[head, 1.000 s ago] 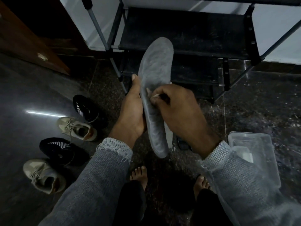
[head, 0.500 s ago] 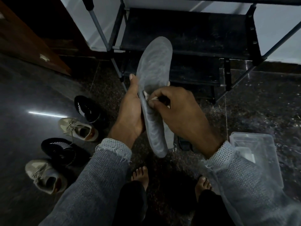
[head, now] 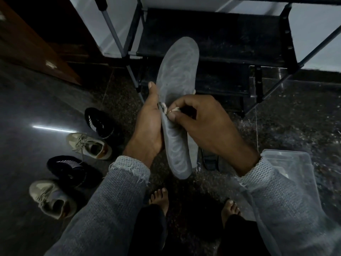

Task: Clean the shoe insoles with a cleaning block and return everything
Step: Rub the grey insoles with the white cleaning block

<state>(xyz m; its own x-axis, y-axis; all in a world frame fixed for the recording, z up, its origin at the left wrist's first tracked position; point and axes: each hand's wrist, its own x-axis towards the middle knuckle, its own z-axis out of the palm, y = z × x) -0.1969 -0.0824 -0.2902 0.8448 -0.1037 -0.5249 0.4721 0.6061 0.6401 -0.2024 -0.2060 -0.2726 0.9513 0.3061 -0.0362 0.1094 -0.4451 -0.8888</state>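
Dim speckled stone floor (head: 295,115), black shoe rack (head: 212,34) ahead. Left hand (head: 147,130) cups grey insole (head: 177,74) upright from behind, thumb along edge. Right hand (head: 201,122) pinches pale cleaning block (head: 170,110), now shifted to insole's left edge near mid-length; scrubbing likely mid-way. Rack just beyond toe end; shoes (head: 88,145) left, clear container (head: 291,163) right; open floor between.

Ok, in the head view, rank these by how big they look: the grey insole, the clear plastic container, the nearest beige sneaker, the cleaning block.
1. clear plastic container, partly hidden by the sleeve, so unsure against the insole
2. grey insole
3. nearest beige sneaker
4. cleaning block, mostly hidden in the right hand
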